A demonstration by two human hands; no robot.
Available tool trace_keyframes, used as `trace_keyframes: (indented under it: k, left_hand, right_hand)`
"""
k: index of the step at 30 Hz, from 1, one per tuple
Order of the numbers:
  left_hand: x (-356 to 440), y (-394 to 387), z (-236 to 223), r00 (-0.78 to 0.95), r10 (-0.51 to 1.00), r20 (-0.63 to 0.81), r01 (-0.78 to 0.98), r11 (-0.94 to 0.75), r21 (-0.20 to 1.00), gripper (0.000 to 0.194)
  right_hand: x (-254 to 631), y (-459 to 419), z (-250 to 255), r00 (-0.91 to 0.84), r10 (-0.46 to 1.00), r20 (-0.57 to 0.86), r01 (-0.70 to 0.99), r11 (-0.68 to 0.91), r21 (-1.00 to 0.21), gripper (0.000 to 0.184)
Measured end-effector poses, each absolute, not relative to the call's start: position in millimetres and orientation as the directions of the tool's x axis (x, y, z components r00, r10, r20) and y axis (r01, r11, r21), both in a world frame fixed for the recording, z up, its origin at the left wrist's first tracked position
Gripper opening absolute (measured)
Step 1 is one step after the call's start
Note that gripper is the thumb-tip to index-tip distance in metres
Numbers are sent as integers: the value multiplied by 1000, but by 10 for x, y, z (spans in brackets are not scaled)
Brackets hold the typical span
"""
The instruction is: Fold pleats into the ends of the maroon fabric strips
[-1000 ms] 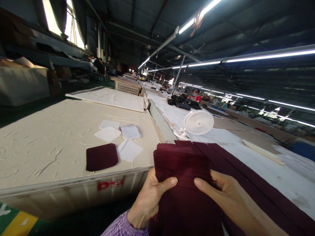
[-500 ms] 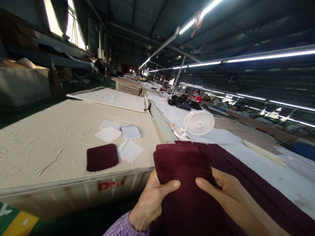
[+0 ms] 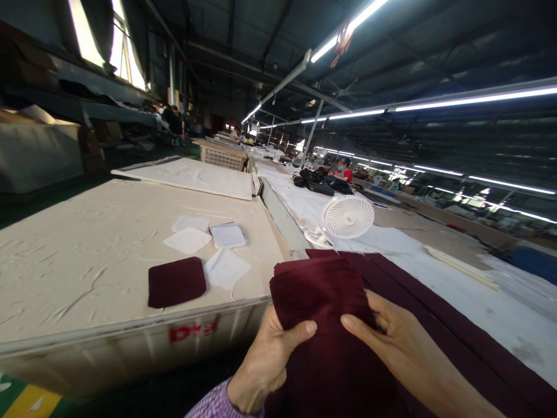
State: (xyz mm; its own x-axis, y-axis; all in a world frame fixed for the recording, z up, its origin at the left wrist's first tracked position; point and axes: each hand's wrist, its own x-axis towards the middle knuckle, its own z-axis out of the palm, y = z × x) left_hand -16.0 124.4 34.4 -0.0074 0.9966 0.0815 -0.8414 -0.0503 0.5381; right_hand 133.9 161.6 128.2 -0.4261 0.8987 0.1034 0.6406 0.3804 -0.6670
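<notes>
Both my hands hold a stack of dark maroon fabric pieces by its two sides. My left hand grips the left edge, thumb lying on top and fingers hidden beneath. Across from it, my right hand clasps the right edge the same way, its thumb pointing inward. The upper end of the stack tilts up toward me, and several layers show at its edge. More maroon fabric lies in long strips on the table to the right, partly behind my right hand.
On the cream board at left lie a maroon square and several white pieces. A white fan stands on the white table, before black items. A person in red is farther back. Pale strips lie right.
The upper end of the fabric stack has bent and dipped slightly between my hands. Both hands keep their hold. The whole view has shifted a little.
</notes>
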Motion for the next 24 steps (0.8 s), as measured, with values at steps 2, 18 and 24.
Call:
trace_keyframes:
  k: [2,18,24]
  left_hand:
    - [-187,1248,343,14,994,105,-822,-48,567,29]
    - [-234,1209,388,127,976,177,-746,-24,666,32]
    - [-226,1236,353,26,994,103,-807,-40,590,31]
  right_hand:
    - [1332,1607,1322,-422,897,134,617,392,-682,35]
    - [1298,1768,1604,-556,824,105,547,459,-700,37]
    - [1287,1838,1599,-578,815,-29,513,336,-790,38]
